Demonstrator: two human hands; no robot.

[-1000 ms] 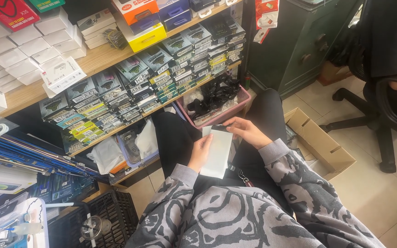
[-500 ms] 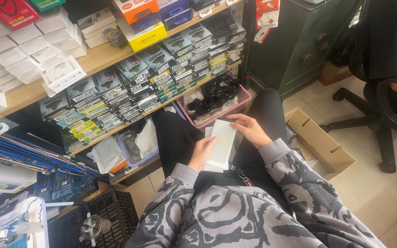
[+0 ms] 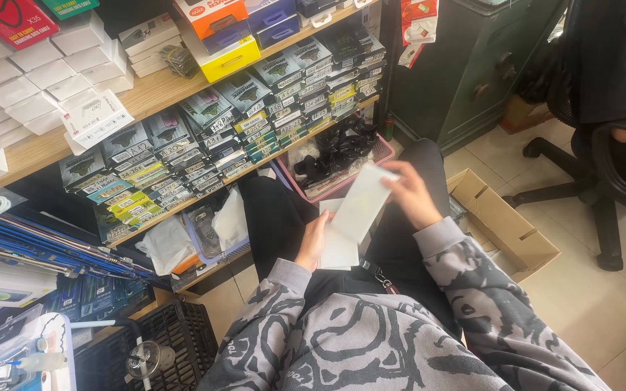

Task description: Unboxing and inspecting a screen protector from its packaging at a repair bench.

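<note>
My grey patterned sleeves [image 3: 371, 340] fill the bottom of the view, over my black trousers. On my lap my left hand [image 3: 314, 242] pinches the edge of a flat white box [image 3: 337, 247] that lies across my thigh. Just above it my right hand [image 3: 414, 194] holds a white lid [image 3: 362, 201] by its top end, tilted up and overlapping the box's upper corner. To my right an open cardboard box [image 3: 505, 224] sits on the tiled floor. Beyond my knees a pink basket [image 3: 382, 150] holds black items. Behind that, the lower wooden shelf [image 3: 204, 206] carries rows of small packets along its front edge, and the shelf above [image 3: 146, 90] carries stacked white boxes [image 3: 30, 80] and 1 yellow box [image 3: 232, 56].
</note>
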